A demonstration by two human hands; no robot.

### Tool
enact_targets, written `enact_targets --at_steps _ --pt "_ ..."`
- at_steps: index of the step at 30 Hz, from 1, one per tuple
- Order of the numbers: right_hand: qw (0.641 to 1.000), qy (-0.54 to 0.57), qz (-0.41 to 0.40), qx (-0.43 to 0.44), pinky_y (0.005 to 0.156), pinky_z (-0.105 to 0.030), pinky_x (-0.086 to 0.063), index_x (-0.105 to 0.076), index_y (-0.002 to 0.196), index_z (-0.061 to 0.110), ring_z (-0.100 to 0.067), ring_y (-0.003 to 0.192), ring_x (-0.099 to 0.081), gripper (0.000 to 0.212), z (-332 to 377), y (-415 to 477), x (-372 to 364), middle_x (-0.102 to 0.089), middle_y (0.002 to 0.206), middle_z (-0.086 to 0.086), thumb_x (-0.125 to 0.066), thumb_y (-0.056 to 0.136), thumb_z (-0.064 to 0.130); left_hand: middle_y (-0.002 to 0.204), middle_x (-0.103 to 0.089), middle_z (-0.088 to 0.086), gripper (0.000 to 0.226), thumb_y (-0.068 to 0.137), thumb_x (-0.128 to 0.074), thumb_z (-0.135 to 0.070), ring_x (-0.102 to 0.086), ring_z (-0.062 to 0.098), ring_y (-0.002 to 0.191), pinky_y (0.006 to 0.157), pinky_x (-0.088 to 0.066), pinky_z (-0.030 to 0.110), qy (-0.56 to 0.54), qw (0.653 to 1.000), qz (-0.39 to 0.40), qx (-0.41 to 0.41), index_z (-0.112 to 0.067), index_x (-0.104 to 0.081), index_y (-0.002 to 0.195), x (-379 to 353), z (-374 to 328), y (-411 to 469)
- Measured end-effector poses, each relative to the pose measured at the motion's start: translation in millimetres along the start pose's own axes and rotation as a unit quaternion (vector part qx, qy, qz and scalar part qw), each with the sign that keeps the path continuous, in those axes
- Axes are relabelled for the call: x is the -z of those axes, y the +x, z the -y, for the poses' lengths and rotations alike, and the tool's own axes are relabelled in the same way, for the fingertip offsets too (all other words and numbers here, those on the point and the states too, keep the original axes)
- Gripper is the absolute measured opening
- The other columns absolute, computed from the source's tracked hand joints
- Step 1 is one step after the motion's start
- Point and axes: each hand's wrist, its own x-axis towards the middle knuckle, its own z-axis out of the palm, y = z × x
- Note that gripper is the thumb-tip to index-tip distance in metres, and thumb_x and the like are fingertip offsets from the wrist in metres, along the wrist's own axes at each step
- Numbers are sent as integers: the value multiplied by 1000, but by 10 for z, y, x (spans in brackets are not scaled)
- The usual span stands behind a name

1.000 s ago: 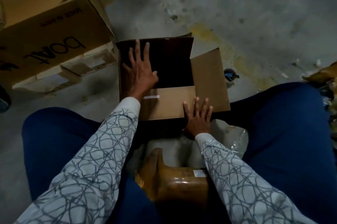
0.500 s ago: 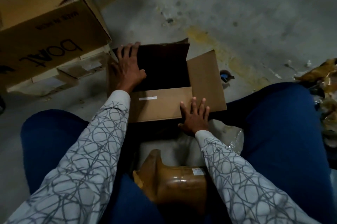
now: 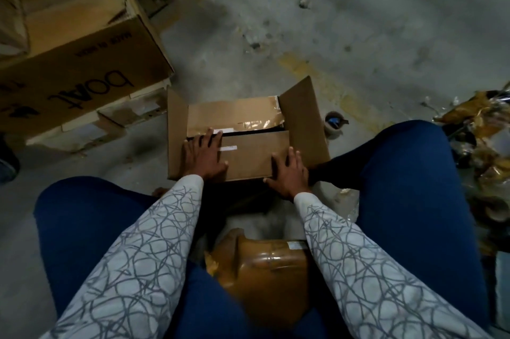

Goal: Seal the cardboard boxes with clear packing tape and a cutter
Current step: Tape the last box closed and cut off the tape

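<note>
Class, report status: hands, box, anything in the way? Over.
Left hand, right hand flat on box. End flaps down, side flaps up. Tape roll on floor beside box.

Concrete floor (image 3: 386, 21) bears small box (image 3: 254, 158), large printed box (image 3: 82, 68), tape roll (image 3: 334, 125).

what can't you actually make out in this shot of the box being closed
All in the head view:
- Inside of the small box: covered by its folded flaps; only a dark slit shows.
- Roll on the floor: small and dim, beside the right flap.
- Brown wrapped object in the lap: blurred, identity unclear.
- Pile: cut by the right edge.
- Cutter: nowhere in view.
</note>
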Motion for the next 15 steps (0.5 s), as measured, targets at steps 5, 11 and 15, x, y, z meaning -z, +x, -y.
enact_targets --at_steps 5,11,15 --pt "936 276 -217 5 117 -42 -22 -39 148 11 -32 146 -26 64 204 57 242 -29 159 -15 -57 98 46 115 -66 21 47 103 -43 -40 -60 38 110 98 -41 41 -101 989 -91 53 -4 -73 101 505 -159 24" --pt "984 131 -121 12 94 -43 -50 -61 122 27 -34 105 -66 36 211 -114 450 -71 110 -12 -58 95 50 141 -58 10 47 92 -69 -24 -53 28 131 108 -41 33 -213 970 116 9 -15 -61 137 518 -55 178" --pt "993 65 41 -90 97 -39 -51 -69 105 26 -28 112 -65 34 15 -298 243 -71 113 -3 -81 76 39 167 -14 3 87 84 -74 -21 -18 33 151 119 -23 59 -206 974 -59 -72 -34 -28 156 521 -106 408"
